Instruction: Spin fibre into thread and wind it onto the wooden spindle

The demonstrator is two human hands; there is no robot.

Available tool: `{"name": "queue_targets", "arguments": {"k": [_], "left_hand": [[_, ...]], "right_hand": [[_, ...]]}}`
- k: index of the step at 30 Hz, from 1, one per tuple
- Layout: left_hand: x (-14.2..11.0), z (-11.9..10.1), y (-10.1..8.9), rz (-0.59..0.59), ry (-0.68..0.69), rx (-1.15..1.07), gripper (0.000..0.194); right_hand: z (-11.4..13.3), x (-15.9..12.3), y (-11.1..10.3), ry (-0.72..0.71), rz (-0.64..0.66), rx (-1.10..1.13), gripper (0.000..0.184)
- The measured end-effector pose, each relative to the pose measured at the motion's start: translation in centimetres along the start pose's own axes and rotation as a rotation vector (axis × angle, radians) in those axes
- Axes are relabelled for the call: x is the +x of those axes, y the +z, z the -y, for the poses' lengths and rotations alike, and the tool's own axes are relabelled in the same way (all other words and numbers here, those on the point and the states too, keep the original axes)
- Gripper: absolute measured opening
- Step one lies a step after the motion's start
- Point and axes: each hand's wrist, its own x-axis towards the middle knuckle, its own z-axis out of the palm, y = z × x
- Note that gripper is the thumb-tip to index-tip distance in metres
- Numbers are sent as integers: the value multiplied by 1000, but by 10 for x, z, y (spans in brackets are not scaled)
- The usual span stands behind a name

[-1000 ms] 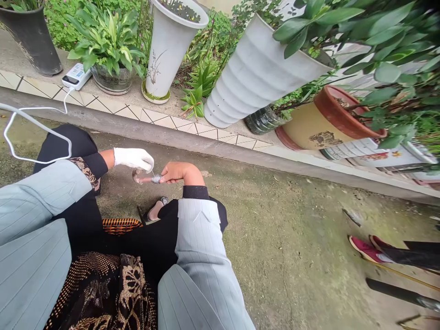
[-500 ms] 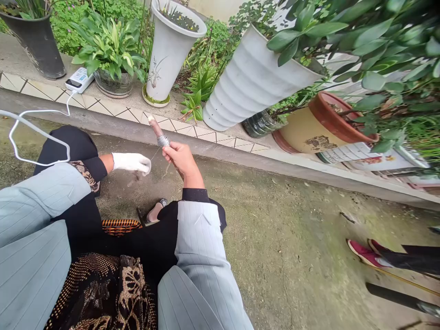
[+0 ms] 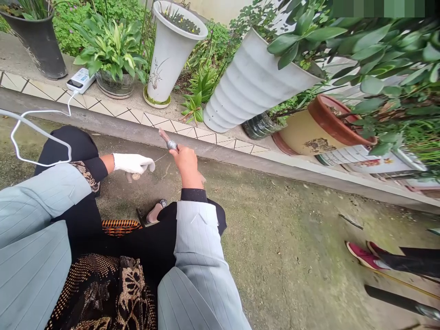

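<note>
My right hand (image 3: 186, 161) is closed round a short pinkish stick (image 3: 164, 136) wound with thin silvery wire (image 3: 172, 145) and holds it tilted up to the left. A fine strand of that wire runs from the winding to my left hand (image 3: 133, 162), which wears a white glove and pinches the strand. Under the gloved fingers a small brown piece (image 3: 132, 176) shows; I cannot tell what it is. Both hands hover over the concrete ground (image 3: 292, 238) in front of my knees.
A tiled kerb (image 3: 144, 118) runs across behind the hands, lined with plant pots: a tall white vase (image 3: 172, 50), a ribbed white pot (image 3: 250, 82), a tan and red pot (image 3: 316, 123). A white charger (image 3: 80, 79) with its cable lies left. Another person's red shoes (image 3: 367, 256) are right.
My right hand lifted the wire-wound stick from level near the ground to upright, then shifted it right and tilted it. The strand to the gloved left hand grew longer.
</note>
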Motion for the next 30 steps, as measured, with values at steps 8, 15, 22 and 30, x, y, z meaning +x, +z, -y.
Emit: {"name": "queue_targets", "arguments": {"k": [8, 15, 22, 30], "left_hand": [[-5, -15, -18, 6, 34, -80, 34], [-1, -12, -17, 38, 48, -471, 30], [4, -14, -12, -59, 97, -744, 36], [22, -7, -2, -441, 15, -806, 45]], "right_hand": [[-4, 1, 8, -68, 667, -226, 19], [-10, -13, -7, -453, 1059, 672, 31], [11, -11, 13, -270, 306, 962, 32], [60, -33, 37, -215, 37, 157, 53]]}}
